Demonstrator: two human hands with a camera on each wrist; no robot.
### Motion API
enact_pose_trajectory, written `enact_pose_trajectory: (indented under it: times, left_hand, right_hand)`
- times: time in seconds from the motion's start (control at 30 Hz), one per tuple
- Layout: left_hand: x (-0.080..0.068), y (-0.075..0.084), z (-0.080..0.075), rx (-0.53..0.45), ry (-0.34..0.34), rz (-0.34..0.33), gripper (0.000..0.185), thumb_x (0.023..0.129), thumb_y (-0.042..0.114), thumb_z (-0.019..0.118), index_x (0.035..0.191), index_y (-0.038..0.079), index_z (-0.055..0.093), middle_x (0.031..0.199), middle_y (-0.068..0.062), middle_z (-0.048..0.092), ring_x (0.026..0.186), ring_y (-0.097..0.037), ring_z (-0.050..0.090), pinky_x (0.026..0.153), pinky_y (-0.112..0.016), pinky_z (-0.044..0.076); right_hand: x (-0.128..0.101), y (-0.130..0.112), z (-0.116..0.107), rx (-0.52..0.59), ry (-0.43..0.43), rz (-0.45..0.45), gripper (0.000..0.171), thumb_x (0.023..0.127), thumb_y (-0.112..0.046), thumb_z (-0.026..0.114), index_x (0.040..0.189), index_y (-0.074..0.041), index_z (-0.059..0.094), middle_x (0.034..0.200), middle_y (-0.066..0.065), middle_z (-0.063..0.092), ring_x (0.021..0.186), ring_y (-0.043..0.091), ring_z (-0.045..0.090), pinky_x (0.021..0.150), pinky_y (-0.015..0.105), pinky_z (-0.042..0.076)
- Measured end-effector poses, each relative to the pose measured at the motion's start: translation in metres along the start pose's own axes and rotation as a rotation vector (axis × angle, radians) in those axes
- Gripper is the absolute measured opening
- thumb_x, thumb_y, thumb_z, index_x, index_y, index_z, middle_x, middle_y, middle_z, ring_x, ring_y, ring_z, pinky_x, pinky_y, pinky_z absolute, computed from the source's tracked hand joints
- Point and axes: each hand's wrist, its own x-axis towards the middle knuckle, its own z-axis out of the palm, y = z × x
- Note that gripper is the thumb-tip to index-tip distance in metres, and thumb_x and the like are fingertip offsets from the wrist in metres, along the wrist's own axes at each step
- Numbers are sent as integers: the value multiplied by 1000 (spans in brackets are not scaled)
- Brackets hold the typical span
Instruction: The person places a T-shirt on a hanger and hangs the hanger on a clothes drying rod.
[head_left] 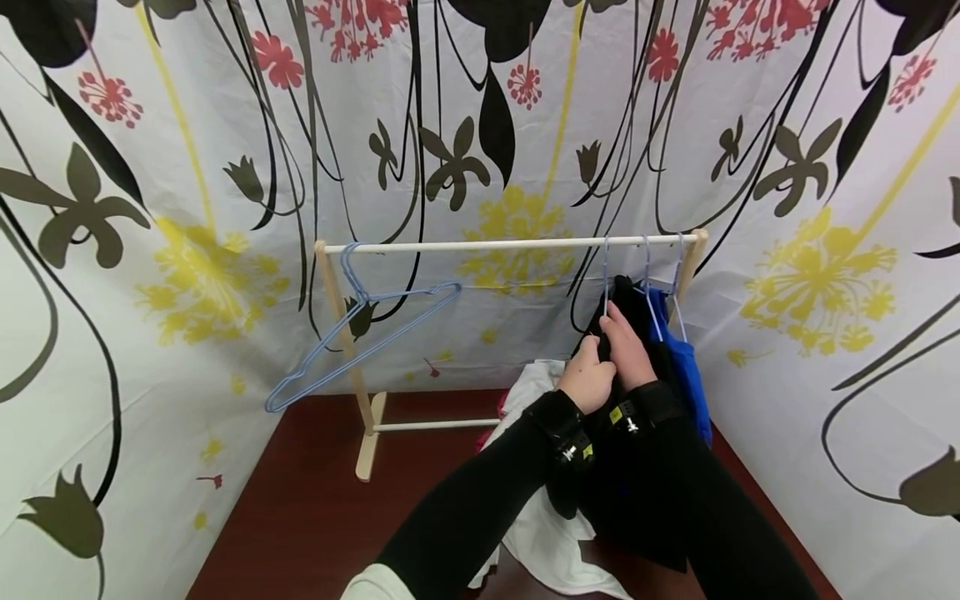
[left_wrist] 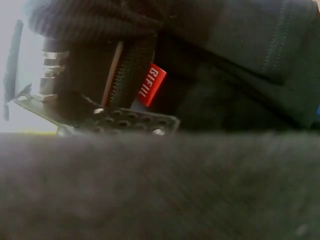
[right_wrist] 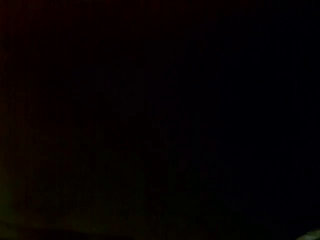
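Hands work together: left hand [head_left: 587, 382] and right hand [head_left: 626, 346] both grip the black garment [head_left: 633, 492] (hanging before them) to steady it on its hanger [head_left: 606, 275].

The right wrist view is almost wholly dark; no hand, garment or other object can be made out. The field is filled by near-black, with a faint reddish tint noted at the upper left. A small pale patch [right_wrist: 314, 235] is seen at the lower right corner, unidentifiable.
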Motion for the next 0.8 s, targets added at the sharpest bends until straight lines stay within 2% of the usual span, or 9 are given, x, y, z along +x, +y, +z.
enact_pose_trajectory:
  times: [0.13, 0.27, 0.43, 0.53, 0.6, 0.8]
  left_hand:
    - [-4, -5, 3, -13, -10, 26, 50, 101, 21, 52, 148, 5, 42, 143, -11, 54, 127, -18, 54, 104, -28, 41]
    - [-11, -10, -4, -21, -60, 64, 58, 104, 30, 52, 154, 5, 36, 150, -12, 48, 133, -18, 49, 107, -29, 39]
    - [-28, -22, -19, 0, -108, 141, 60, 107, 39, 47, 154, 5, 35, 151, -13, 46, 134, -19, 48, 109, -31, 38]
    - [-41, -31, -31, 38, -123, 148, 61, 109, 43, 41, 156, 6, 34, 155, -13, 41, 141, -20, 41, 113, -34, 33]
    - [-50, -36, -38, 66, -134, 130, 62, 109, 46, 36, 157, 7, 32, 157, -12, 38, 143, -21, 38, 114, -36, 32]
    - [-72, -50, -57, 103, -190, 142, 59, 111, 45, 31, 156, 7, 35, 157, -11, 39, 143, -22, 39, 113, -39, 34]
  right_hand:
    - [-7, 7, -1, 63, 42, -2, 63, 110, -39, 37, 163, -15, 15, 169, 3, 10, 153, 23, 8, 122, 42, 11]
    - [-17, 6, -1, 107, 68, -24, 59, 110, -36, 39, 162, -17, 20, 168, 1, 15, 153, 20, 8, 122, 40, 10]
    - [-37, -11, 4, 49, 71, -85, 57, 110, -38, 37, 162, -21, 22, 167, 9, 21, 152, 26, 16, 121, 45, 15]
    - [-47, -23, 8, -12, 59, -134, 55, 110, -39, 37, 162, -26, 23, 165, 13, 23, 151, 29, 20, 120, 49, 17]
    - [-53, -33, 10, -66, 52, -168, 55, 110, -40, 38, 162, -27, 24, 165, 12, 24, 151, 31, 21, 119, 51, 17]
    - [-76, -64, 28, -127, -6, -287, 52, 111, -33, 39, 161, -24, 27, 166, 5, 25, 151, 29, 22, 118, 50, 21]
